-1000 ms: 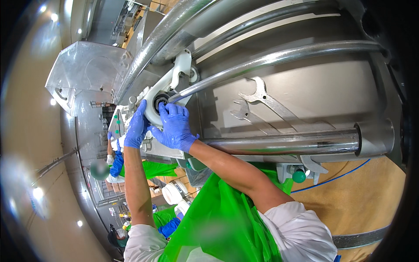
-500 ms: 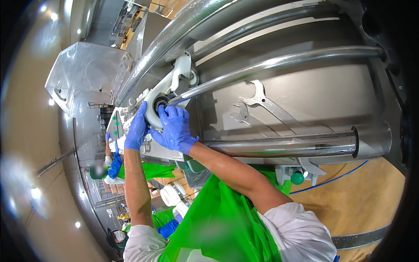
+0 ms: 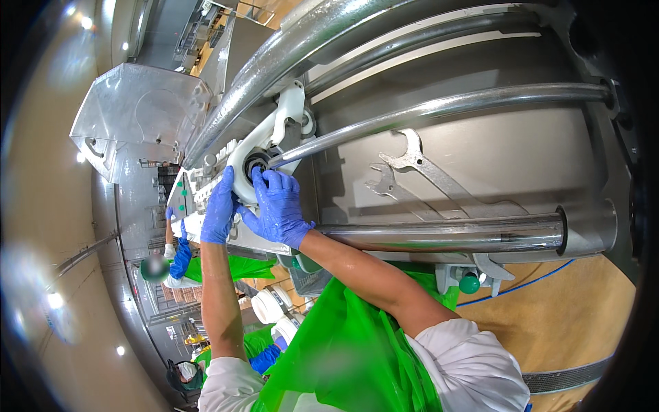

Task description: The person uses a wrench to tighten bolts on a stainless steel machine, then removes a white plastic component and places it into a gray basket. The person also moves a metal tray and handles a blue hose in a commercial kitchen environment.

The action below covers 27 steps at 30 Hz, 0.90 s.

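Note:
A white ring-shaped machine part (image 3: 240,165) with a dark round opening sits at the end of a slim metal rod (image 3: 439,99). My left hand (image 3: 220,209), in a blue glove, is closed against the ring's left rim, with fingers pointing up along it and the thumb hidden. Over the lower right rim bends my right hand (image 3: 280,211), gloved alike. Its fingertips reach into the opening, while its thumb points toward the left hand below the ring. What the fingertips touch inside is hidden.
A large open-ended wrench (image 3: 443,180) and a smaller one (image 3: 406,195) lie on the steel surface behind a thick polished bar (image 3: 453,233). A clear guard (image 3: 141,113) stands at the far left. Co-workers in green aprons (image 3: 237,269) are beyond my left arm.
Both hands stay at the white ring and sit slightly lower against it, the left one most visibly. The whole view has shifted a little.

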Each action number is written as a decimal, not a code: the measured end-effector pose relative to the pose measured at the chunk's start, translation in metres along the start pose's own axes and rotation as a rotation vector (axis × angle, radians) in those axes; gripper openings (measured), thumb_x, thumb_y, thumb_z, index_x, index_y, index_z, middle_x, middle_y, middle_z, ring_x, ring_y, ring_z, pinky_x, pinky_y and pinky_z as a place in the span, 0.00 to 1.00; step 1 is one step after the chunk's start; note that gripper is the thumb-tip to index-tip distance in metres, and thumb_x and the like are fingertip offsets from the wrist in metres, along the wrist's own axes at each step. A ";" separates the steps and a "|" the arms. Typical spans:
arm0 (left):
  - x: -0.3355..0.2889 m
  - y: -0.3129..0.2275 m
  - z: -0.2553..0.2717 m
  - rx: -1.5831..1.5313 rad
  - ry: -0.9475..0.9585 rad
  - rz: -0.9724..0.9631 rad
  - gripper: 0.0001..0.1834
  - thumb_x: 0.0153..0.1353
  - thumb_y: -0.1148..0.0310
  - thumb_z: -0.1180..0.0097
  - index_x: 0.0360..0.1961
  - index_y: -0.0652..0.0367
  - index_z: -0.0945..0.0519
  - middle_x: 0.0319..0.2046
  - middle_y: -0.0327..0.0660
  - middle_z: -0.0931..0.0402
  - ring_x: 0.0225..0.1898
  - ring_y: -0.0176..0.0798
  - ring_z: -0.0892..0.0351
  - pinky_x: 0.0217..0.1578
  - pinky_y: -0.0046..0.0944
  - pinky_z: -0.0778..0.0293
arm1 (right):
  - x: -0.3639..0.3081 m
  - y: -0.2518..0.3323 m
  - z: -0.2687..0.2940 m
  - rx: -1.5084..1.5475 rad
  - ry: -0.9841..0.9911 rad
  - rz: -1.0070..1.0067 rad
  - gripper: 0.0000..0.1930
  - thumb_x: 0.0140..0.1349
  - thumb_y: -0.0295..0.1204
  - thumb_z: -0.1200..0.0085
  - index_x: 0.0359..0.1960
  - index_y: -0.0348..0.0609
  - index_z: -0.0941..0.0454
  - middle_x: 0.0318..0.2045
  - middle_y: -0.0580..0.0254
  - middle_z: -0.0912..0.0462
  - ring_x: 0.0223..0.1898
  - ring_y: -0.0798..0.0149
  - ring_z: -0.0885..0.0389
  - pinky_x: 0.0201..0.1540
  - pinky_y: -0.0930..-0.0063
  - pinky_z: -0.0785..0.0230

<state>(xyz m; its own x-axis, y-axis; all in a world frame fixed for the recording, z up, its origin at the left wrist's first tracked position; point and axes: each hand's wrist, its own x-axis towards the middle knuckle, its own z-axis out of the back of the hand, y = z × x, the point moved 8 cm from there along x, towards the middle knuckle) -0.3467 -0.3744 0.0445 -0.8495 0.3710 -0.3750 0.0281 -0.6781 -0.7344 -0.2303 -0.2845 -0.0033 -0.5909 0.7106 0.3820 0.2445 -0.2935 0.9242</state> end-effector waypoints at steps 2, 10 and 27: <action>0.000 -0.002 -0.002 -0.013 0.025 0.015 0.31 0.71 0.49 0.60 0.64 0.64 0.38 0.56 0.49 0.30 0.55 0.42 0.27 0.56 0.40 0.30 | 0.000 -0.001 0.000 0.006 0.001 -0.009 0.41 0.42 0.45 0.37 0.58 0.35 0.35 0.45 0.51 0.33 0.48 0.52 0.36 0.52 0.52 0.46; -0.001 -0.010 -0.013 -0.097 0.063 0.048 0.32 0.70 0.49 0.60 0.65 0.62 0.39 0.58 0.49 0.31 0.57 0.43 0.28 0.59 0.41 0.32 | 0.005 0.000 0.004 0.036 0.040 -0.022 0.39 0.45 0.48 0.38 0.57 0.38 0.33 0.44 0.53 0.32 0.48 0.50 0.35 0.50 0.52 0.45; -0.005 0.003 0.000 -0.063 -0.081 0.026 0.30 0.66 0.51 0.51 0.62 0.61 0.35 0.53 0.46 0.27 0.51 0.39 0.25 0.52 0.37 0.28 | 0.003 -0.009 0.004 -0.031 0.230 -0.055 0.39 0.45 0.50 0.39 0.59 0.44 0.32 0.54 0.55 0.32 0.55 0.49 0.36 0.55 0.52 0.45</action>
<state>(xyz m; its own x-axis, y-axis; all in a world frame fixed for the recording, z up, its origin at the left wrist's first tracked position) -0.3422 -0.3778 0.0443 -0.8876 0.3001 -0.3494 0.0814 -0.6445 -0.7603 -0.2316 -0.2767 -0.0106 -0.7632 0.5628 0.3174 0.1849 -0.2804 0.9419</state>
